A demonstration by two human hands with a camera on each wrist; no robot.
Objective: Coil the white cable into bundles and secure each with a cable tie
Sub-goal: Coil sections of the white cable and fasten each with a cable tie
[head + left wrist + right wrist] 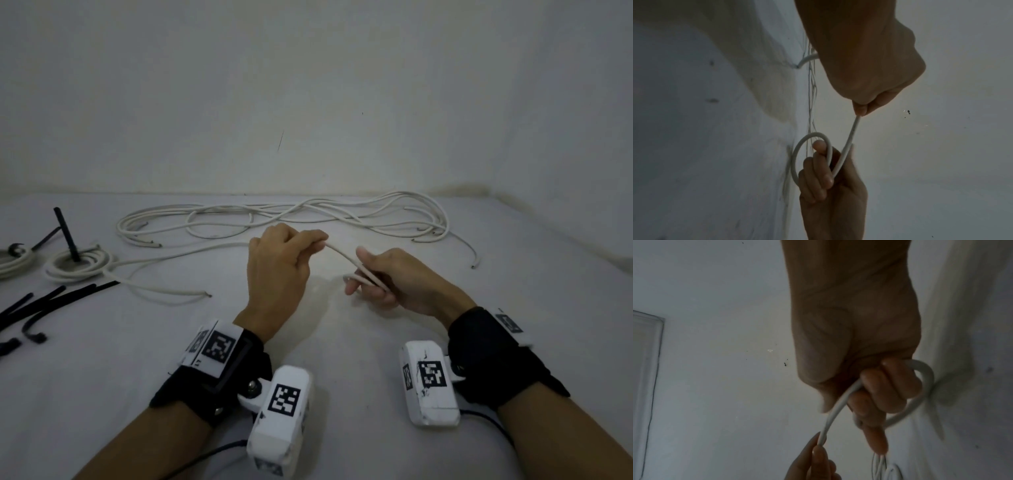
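A white cable (342, 255) stretches between both hands above the white table. My left hand (284, 260) pinches it between thumb and fingertips (860, 110). My right hand (387, 277) curls its fingers (890, 386) round a small loop of the same cable (925, 386); the loop (797, 155) bulges out past the fingers. The cable's free length (178, 255) trails left from my left hand across the table. More loose white cable (308, 212) lies in long loops behind the hands.
Two coiled white bundles (78, 265) lie at the far left, each with a black tie (66, 233) sticking up. Several loose black ties (51, 301) lie at the left front. A pale wall (308, 102) rises behind the table.
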